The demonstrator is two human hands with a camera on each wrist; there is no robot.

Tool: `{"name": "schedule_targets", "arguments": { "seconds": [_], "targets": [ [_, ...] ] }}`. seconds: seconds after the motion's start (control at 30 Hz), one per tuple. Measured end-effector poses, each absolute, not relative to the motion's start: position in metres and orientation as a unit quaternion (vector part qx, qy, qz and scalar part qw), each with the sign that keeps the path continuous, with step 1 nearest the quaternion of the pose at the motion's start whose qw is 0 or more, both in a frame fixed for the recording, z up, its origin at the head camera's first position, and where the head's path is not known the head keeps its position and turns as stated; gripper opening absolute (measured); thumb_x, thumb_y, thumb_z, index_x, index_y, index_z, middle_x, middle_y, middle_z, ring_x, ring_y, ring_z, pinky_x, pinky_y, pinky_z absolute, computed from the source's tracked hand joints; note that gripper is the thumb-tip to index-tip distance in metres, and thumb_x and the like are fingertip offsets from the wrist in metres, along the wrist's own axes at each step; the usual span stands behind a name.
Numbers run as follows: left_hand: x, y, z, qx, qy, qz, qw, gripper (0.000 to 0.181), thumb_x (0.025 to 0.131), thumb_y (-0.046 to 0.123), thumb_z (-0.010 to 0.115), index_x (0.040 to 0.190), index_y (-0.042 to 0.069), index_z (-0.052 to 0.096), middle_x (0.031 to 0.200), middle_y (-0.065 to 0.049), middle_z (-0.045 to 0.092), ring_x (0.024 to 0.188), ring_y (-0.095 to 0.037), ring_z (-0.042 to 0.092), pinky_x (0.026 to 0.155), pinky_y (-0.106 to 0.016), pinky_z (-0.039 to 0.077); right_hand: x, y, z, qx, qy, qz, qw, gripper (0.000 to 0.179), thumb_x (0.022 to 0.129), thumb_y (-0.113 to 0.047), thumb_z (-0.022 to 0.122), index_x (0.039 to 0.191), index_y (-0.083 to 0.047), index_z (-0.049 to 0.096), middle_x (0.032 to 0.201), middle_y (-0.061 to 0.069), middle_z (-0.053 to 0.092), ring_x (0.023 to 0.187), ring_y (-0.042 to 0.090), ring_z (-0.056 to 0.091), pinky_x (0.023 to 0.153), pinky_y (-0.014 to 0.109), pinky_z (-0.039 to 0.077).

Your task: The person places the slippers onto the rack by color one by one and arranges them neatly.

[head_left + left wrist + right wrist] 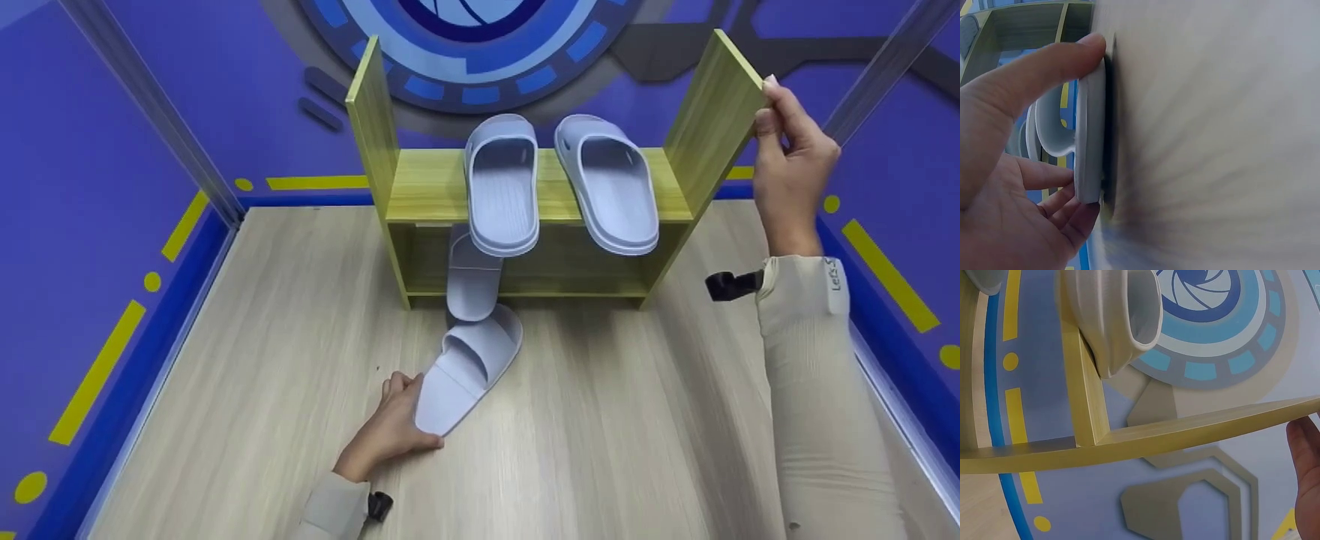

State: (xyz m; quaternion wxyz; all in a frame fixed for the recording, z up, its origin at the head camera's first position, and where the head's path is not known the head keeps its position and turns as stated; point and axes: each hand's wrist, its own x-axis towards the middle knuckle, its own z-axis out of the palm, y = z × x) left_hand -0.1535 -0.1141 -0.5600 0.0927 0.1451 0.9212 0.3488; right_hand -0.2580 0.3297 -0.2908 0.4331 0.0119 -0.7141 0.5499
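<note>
My left hand [390, 424] grips a light grey slipper [450, 405] by its heel end, thumb on one edge and fingers on the other. Its toe points away toward the rack, and the left wrist view shows the sole [1090, 135] close over the floor. With thumb and fingers, my right hand [796, 161] pinches the upper front edge of the right side panel of a wooden shoe rack [427, 184]. Another grey slipper [474, 289] stands on the rack's lower shelf at the left, its front part hidden under the upper shelf.
On the upper shelf sit two grey closed-toe slides [502, 187], their heels overhanging the front edge. The wood-look floor [247, 390] spreads around the rack. Blue patterned walls [90, 187] rise at the back and both sides.
</note>
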Motion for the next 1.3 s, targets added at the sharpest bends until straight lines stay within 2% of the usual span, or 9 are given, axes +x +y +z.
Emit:
{"name": "schedule_targets", "arguments": {
  "seconds": [0.1,0.2,0.37,0.57,0.8,1.03,1.1,1.23,1.3],
  "targets": [
    [-0.154,-0.113,-0.559,0.147,0.920,0.351,0.093,0.104,0.054,0.021,0.092,0.141,-0.004,0.042,0.108,-0.008,0.041,0.102,-0.022,0.036,0.090,-0.042,0.044,-0.258,0.330,-0.290,0.012,-0.713,0.554,0.429,0.030,0.091,-0.009,0.061,0.120,-0.009,0.069,0.129,0.008,0.063,0.106,0.010,0.063,0.090,0.018,0.050],
    [-0.154,-0.111,-0.558,0.151,0.917,0.358,0.091,0.103,0.053,0.021,0.093,0.141,0.000,0.043,0.107,-0.007,0.041,0.101,-0.021,0.036,0.089,-0.041,0.044,-0.258,0.330,-0.290,0.008,-0.717,0.548,0.430,0.030,0.091,-0.010,0.060,0.120,-0.011,0.068,0.127,0.008,0.065,0.102,0.009,0.063,0.091,0.018,0.049],
    [-0.152,-0.108,-0.558,0.163,0.913,0.365,0.085,0.102,0.053,0.021,0.092,0.142,0.003,0.043,0.110,-0.006,0.041,0.104,-0.021,0.037,0.091,-0.041,0.044,-0.260,0.332,-0.292,0.004,-0.726,0.537,0.430,0.031,0.092,-0.012,0.060,0.122,-0.012,0.067,0.126,0.005,0.066,0.103,0.009,0.063,0.092,0.019,0.049],
    [-0.150,-0.101,-0.557,0.181,0.909,0.368,0.077,0.102,0.055,0.021,0.091,0.142,0.001,0.042,0.111,-0.006,0.040,0.105,-0.021,0.036,0.093,-0.041,0.044,-0.264,0.336,-0.297,0.008,-0.728,0.534,0.431,0.031,0.091,-0.013,0.060,0.121,-0.013,0.068,0.126,0.004,0.065,0.107,0.010,0.063,0.092,0.019,0.049],
    [-0.150,-0.090,-0.555,0.218,0.907,0.357,0.056,0.101,0.053,0.019,0.089,0.141,0.000,0.044,0.107,-0.001,0.039,0.100,-0.016,0.031,0.086,-0.029,0.042,-0.271,0.343,-0.303,0.022,-0.726,0.527,0.442,0.030,0.091,-0.015,0.061,0.120,-0.013,0.069,0.117,0.003,0.069,0.093,0.009,0.061,0.085,0.016,0.050],
    [-0.150,-0.081,-0.557,0.233,0.907,0.350,0.009,0.092,0.053,0.013,0.084,0.136,-0.003,0.046,0.102,-0.002,0.036,0.098,-0.017,0.031,0.083,-0.029,0.041,-0.271,0.341,-0.301,0.030,-0.717,0.541,0.439,0.029,0.090,-0.013,0.061,0.119,-0.012,0.069,0.126,0.007,0.065,0.100,0.011,0.063,0.086,0.017,0.050],
    [-0.150,-0.080,-0.557,0.232,0.906,0.354,0.003,0.092,0.053,0.012,0.084,0.136,-0.003,0.046,0.103,-0.002,0.036,0.098,-0.017,0.032,0.083,-0.030,0.041,-0.270,0.341,-0.301,0.029,-0.717,0.540,0.440,0.029,0.091,-0.014,0.061,0.118,-0.012,0.070,0.124,0.006,0.067,0.098,0.010,0.063,0.086,0.016,0.050],
    [-0.150,-0.078,-0.555,0.237,0.900,0.365,-0.002,0.092,0.054,0.013,0.083,0.137,-0.001,0.046,0.104,-0.002,0.036,0.099,-0.017,0.033,0.086,-0.031,0.040,-0.267,0.339,-0.300,0.021,-0.721,0.533,0.443,0.029,0.091,-0.013,0.060,0.118,-0.013,0.070,0.105,0.000,0.071,0.088,0.009,0.061,0.084,0.016,0.050],
    [-0.150,-0.078,-0.554,0.242,0.896,0.371,-0.004,0.092,0.054,0.013,0.082,0.137,-0.002,0.045,0.104,-0.002,0.035,0.100,-0.017,0.033,0.087,-0.031,0.040,-0.265,0.338,-0.299,0.022,-0.721,0.532,0.445,0.029,0.091,-0.013,0.060,0.119,-0.012,0.069,0.105,0.000,0.071,0.088,0.008,0.061,0.085,0.016,0.050]
  ]
}}
